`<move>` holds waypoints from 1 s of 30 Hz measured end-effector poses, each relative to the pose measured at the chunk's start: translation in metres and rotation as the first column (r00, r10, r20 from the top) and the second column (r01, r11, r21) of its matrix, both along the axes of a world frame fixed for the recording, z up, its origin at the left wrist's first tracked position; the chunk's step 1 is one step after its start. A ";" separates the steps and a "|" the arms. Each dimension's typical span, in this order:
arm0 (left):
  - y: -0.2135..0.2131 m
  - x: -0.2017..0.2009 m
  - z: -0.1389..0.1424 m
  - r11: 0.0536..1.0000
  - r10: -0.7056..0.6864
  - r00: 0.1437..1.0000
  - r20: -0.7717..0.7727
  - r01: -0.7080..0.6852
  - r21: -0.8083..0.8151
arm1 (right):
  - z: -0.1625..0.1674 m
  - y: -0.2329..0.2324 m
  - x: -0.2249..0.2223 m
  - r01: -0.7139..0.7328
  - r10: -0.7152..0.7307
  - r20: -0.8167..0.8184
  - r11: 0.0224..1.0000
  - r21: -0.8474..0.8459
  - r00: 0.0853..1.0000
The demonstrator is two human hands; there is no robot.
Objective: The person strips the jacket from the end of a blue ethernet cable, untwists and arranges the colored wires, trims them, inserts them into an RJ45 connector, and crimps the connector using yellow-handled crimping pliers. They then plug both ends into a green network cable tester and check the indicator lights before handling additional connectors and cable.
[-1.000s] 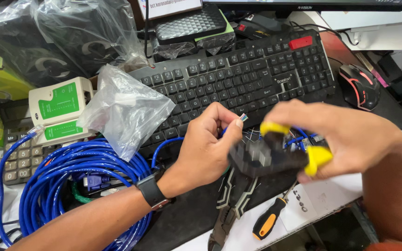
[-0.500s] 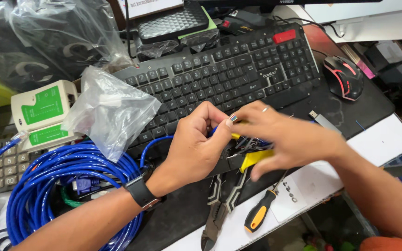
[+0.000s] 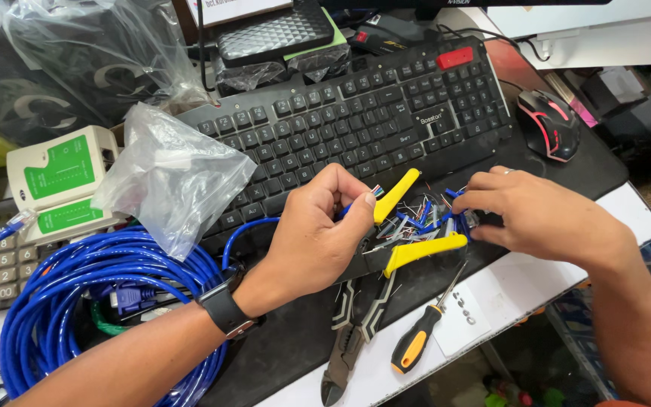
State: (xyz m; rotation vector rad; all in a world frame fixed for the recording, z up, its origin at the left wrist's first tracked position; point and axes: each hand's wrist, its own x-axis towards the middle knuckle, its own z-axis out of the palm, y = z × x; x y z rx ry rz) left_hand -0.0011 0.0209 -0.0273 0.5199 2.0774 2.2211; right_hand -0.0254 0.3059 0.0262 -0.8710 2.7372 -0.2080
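Observation:
My left hand (image 3: 314, 237) pinches the end of a blue network cable (image 3: 244, 228), whose bared coloured wires (image 3: 375, 191) stick out past thumb and forefinger. A yellow-handled crimping tool (image 3: 414, 251) lies on the black mat just right of that hand, and neither hand grips it. My right hand (image 3: 540, 215) rests further right. Its bent fingertips sit on a small heap of wire offcuts and clear plugs (image 3: 427, 215). Whether they have caught a piece is not visible.
A black keyboard (image 3: 356, 120) and a black-red mouse (image 3: 548, 124) lie behind the hands. A clear plastic bag (image 3: 167, 177), a cream-green cable tester (image 3: 58, 185) and a blue cable coil (image 3: 77, 301) sit left. Pliers (image 3: 348, 332) and an orange-handled screwdriver (image 3: 416, 343) lie near the front edge.
My right hand has let go of the crimping tool, which now lies on the mat, and has moved right onto the heap of offcuts. The left hand still holds the cable end.

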 end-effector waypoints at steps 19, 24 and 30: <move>-0.007 0.003 0.003 0.994 0.103 0.993 -0.053 -0.101 0.037 | 0.042 -0.057 -0.034 -0.255 0.249 -0.085 0.805 -0.536 0.965; -0.010 0.003 0.005 0.994 0.103 0.993 -0.050 -0.101 0.040 | 0.035 -0.082 -0.045 0.027 0.205 0.134 0.454 -0.891 0.969; -0.010 0.004 0.006 0.991 0.111 0.993 -0.033 -0.109 0.074 | 0.006 -0.096 -0.046 0.203 0.211 0.291 0.358 -0.911 0.933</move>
